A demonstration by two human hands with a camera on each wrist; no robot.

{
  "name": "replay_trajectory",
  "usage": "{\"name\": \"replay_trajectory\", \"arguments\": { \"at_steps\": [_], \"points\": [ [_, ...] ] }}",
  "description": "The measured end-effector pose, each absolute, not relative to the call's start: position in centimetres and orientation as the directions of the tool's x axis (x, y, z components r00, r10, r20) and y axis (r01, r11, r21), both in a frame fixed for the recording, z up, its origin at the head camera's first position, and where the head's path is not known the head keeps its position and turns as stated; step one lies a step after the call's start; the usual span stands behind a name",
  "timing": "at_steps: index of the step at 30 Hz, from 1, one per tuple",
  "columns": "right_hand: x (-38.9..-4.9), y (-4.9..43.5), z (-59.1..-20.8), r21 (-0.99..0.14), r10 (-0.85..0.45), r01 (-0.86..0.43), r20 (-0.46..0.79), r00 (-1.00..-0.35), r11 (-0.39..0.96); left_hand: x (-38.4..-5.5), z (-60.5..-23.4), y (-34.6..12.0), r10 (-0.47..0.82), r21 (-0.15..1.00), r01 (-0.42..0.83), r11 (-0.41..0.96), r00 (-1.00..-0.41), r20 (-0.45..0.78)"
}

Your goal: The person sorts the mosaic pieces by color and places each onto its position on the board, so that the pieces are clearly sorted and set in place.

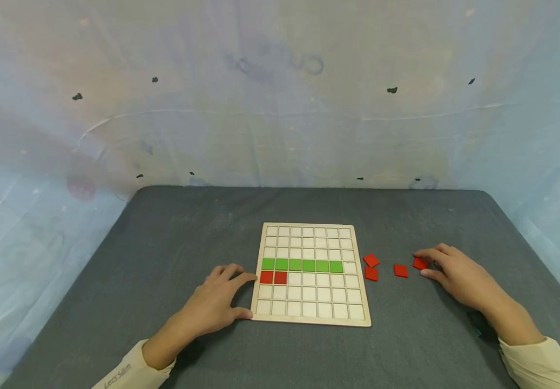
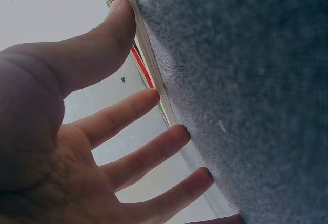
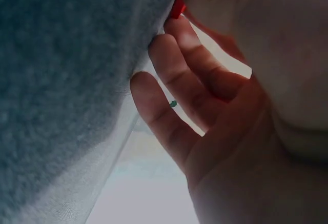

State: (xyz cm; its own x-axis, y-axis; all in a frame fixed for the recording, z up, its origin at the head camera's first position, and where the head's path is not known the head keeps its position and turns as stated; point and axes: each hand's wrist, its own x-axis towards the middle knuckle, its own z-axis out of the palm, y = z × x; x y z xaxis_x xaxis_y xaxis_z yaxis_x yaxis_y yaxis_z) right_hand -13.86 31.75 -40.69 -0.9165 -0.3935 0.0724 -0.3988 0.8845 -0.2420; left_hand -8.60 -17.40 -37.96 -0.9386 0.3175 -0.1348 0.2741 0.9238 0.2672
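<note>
board of pale wood, gridded in seven rows, is laid on the grey worktop, well apart from its far edge and roughly midway between its side edges. the fourth row from the board's far edge is filled with green tiles, save the cell at the right edge; in the next nearer row, two red tiles are set from the left edge and five cells are left bare, so the red row seems barely begun. beyond the board's right edge, three loose red tiles are scattered, and a fourth red tile is pinched by the right hand; whether it is lifted cannot be told. the board's left edge is touched by the left hand, fingers spread, nothing grasped.
</note>
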Motion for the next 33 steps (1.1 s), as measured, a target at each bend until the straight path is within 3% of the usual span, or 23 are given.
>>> {"name": "replay_trajectory", "arguments": {
  "at_steps": [16,23,33],
  "points": [
    [-13.73,31.92,-41.27,-0.227,-0.424,-0.468,0.218,-0.879,0.854,-8.68,-37.95,-17.36,0.316,0.259,0.272,0.927,-0.938,-0.143],
    [-13.79,31.89,-40.96,-0.275,-0.398,-0.422,0.141,-0.907,0.864,-8.76,-37.83,-17.34,0.320,0.257,0.277,0.926,-0.936,-0.145],
    [-13.75,31.54,-40.94,-0.254,-0.392,-0.410,0.120,-0.912,0.876,-8.61,-37.90,-17.37,0.319,0.267,0.275,0.924,-0.937,-0.141]
  ]
}}
